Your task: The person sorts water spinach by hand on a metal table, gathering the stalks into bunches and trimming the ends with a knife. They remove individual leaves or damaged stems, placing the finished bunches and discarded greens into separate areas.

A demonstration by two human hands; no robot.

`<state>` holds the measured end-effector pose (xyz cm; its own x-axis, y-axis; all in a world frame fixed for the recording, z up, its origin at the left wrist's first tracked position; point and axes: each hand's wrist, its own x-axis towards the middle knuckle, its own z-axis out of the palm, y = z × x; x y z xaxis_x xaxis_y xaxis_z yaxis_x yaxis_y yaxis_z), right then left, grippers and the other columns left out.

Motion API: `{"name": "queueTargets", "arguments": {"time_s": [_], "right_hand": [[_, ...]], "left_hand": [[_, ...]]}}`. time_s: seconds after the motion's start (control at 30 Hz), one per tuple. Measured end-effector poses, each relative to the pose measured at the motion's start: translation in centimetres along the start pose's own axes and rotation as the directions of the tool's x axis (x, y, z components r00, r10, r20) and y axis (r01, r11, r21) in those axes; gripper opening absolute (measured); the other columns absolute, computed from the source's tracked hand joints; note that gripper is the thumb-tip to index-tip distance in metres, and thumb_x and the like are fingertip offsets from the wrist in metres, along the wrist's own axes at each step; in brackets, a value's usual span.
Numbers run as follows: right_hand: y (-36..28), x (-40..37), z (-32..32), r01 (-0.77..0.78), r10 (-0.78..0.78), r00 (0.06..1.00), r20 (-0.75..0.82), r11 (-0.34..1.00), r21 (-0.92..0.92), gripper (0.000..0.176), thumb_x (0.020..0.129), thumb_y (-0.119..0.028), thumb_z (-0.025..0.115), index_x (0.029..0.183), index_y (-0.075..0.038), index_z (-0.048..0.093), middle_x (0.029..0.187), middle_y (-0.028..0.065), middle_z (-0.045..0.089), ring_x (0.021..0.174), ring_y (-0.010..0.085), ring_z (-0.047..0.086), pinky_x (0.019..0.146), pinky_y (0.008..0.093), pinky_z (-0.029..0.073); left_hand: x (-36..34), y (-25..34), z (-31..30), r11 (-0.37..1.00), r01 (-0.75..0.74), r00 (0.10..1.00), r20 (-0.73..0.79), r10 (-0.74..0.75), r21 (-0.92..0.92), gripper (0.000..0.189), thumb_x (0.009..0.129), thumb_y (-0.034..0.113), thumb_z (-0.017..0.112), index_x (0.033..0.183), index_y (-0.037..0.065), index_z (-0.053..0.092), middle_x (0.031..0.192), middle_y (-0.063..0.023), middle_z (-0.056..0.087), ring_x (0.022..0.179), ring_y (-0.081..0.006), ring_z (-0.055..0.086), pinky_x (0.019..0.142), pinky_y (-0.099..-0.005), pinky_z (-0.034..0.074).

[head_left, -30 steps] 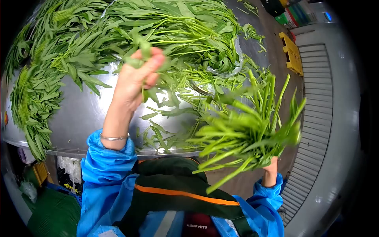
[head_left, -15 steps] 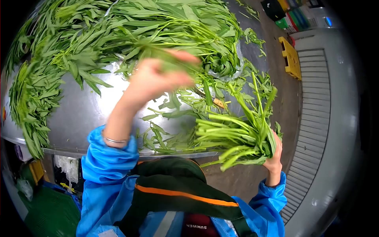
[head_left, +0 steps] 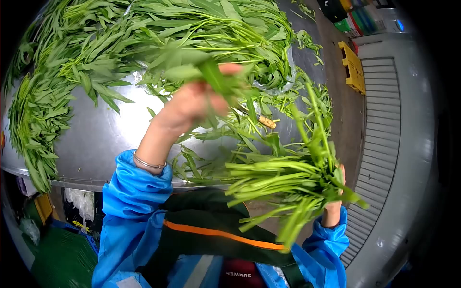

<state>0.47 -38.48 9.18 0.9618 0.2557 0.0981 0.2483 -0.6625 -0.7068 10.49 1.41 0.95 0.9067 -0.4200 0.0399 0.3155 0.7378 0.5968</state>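
My right hand [head_left: 333, 207] is closed around the leafy end of a bunch of water spinach [head_left: 283, 175], its cut stems pointing left over the table's front edge. Most of the right fingers are hidden behind the greens. Above the table my left hand [head_left: 189, 105] pinches some water spinach leaves [head_left: 213, 77], blurred by motion. Beneath and beside the hands lie loose leaves and stems. A knife with a wooden handle [head_left: 266, 121] lies among them, its blade partly covered.
A large heap of water spinach [head_left: 206, 31] covers the back of the metal table [head_left: 103, 132], with more bunches [head_left: 36, 125] along the left. To the right are a yellow plastic piece [head_left: 353, 67] and a floor grating [head_left: 382, 129]. A green crate [head_left: 62, 254] is low at left.
My left hand has moved slightly right and down with the leaves. The bunch in my right hand has turned, its lower stems swinging downward and spreading.
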Motion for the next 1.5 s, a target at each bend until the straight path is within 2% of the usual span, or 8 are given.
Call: {"name": "queueTargets", "arguments": {"time_s": [0.17,0.43,0.6,0.77,1.0,1.13,1.33,1.5], "right_hand": [[-1.6,2.1,1.4,-0.260,0.224,0.957,0.187,0.945,0.199,0.053,0.063,-0.013,0.078,0.109,0.002,0.056,0.099,0.0084,0.062,0.087,0.0180,0.058,0.081,0.0313,0.047],[-1.8,2.5,2.2,-0.734,0.568,0.672,0.475,0.598,0.321,0.057,0.055,-0.006,0.080,0.108,0.002,0.059,0.094,0.0097,0.066,0.087,0.0201,0.062,0.081,0.0319,0.049],[-2.4,2.7,3.3,-0.768,0.581,0.624,0.522,0.335,0.546,0.054,0.051,-0.003,0.074,0.104,0.003,0.062,0.096,0.0132,0.066,0.088,0.0247,0.062,0.082,0.0350,0.047],[-6.5,2.5,4.5,-0.751,0.638,0.533,0.556,0.053,0.658,0.039,0.061,-0.012,0.057,0.097,0.002,0.055,0.078,0.0110,0.057,0.061,0.0191,0.051,0.053,0.0277,0.041],[-6.1,1.5,5.5,-0.707,0.482,0.529,0.698,-0.204,0.677,0.036,0.065,-0.018,0.057,0.095,0.003,0.054,0.070,0.0103,0.049,0.062,0.0193,0.040,0.055,0.0284,0.033],[-3.3,0.5,5.7,-0.619,0.103,0.724,0.682,-0.340,0.708,0.031,0.065,-0.017,0.057,0.092,-0.002,0.054,0.067,0.0057,0.041,0.061,0.0158,0.035,0.047,0.0252,0.028],[-3.0,0.7,6.2,-0.656,0.007,0.691,0.723,-0.413,0.631,0.043,0.064,-0.024,0.058,0.100,-0.002,0.052,0.072,0.0034,0.040,0.060,0.0136,0.033,0.047,0.0238,0.027],[-0.7,0.5,6.8,-0.695,-0.259,0.689,0.677,-0.502,0.515,0.049,0.063,-0.019,0.060,0.107,-0.002,0.048,0.077,0.0066,0.043,0.060,0.0173,0.041,0.043,0.0263,0.028]], "left_hand": [[1.7,-3.5,3.7,0.687,-0.306,0.758,0.606,-0.244,0.659,0.083,0.071,0.023,0.075,0.137,0.001,0.031,0.131,-0.0181,0.045,0.116,-0.0258,0.048,0.095,-0.0313,0.041],[-0.5,2.7,-5.8,0.992,0.011,0.999,-0.050,-0.005,0.128,0.052,0.079,0.017,0.065,0.123,-0.001,0.045,0.109,-0.0142,0.057,0.081,-0.0175,0.061,0.073,-0.0277,0.052],[1.0,-0.9,2.3,0.665,-0.098,0.992,0.125,0.007,0.740,0.087,0.061,0.012,0.081,0.133,0.001,0.033,0.121,-0.0115,0.050,0.080,-0.0131,0.059,0.064,-0.0231,0.049],[2.0,1.8,-4.9,0.968,-0.226,0.949,-0.197,0.244,0.111,0.046,0.078,0.018,0.069,0.117,0.002,0.050,0.093,-0.0072,0.061,0.064,-0.0088,0.056,0.051,-0.0204,0.044],[1.9,-2.5,2.4,0.527,-0.308,0.947,0.205,0.247,0.792,0.044,0.077,0.016,0.072,0.115,0.003,0.056,0.092,-0.0073,0.065,0.075,-0.0126,0.062,0.068,-0.0247,0.049],[3.3,1.4,-2.8,0.892,0.001,0.788,-0.549,0.278,0.452,0.019,0.082,0.020,0.068,0.095,0.007,0.062,0.074,0.0017,0.063,0.052,-0.0008,0.047,0.046,-0.0151,0.035],[1.1,-0.3,3.3,0.284,-0.306,0.914,0.198,0.353,0.909,0.077,0.068,0.038,0.079,0.131,0.012,0.042,0.116,-0.0112,0.054,0.104,-0.0242,0.055,0.092,-0.0336,0.044],[3.2,0.9,1.1,0.795,-0.155,0.900,-0.249,0.359,0.587,0.018,0.082,0.017,0.068,0.096,0.005,0.067,0.089,-0.0024,0.066,0.077,-0.0091,0.061,0.071,-0.0239,0.050]]}}
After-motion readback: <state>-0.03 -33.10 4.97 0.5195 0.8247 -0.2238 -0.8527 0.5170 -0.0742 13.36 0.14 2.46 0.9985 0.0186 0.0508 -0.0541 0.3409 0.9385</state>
